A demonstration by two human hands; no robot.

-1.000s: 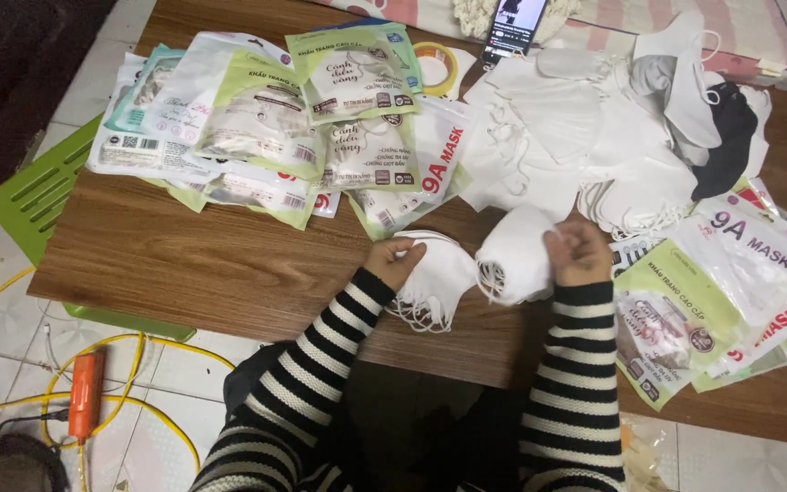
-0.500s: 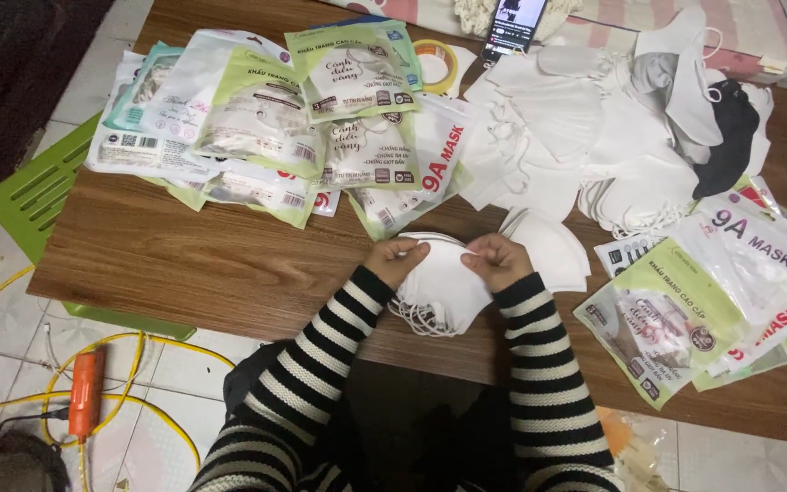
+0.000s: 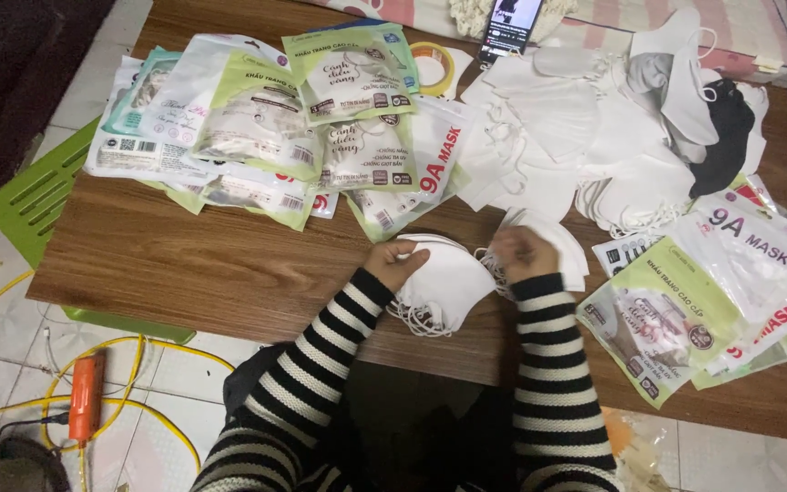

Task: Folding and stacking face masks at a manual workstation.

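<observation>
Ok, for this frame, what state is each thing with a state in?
Stack of white folded face masks: held by both hands, ear loops hanging at front edge.
Left hand: gripping the stack's left side.
Right hand: pinching the stack's right end.
Sealed green-and-white mask packets: lying flat, overlapping.
Loose white masks: heaped, unpacked.
Phone: screen lit.
</observation>
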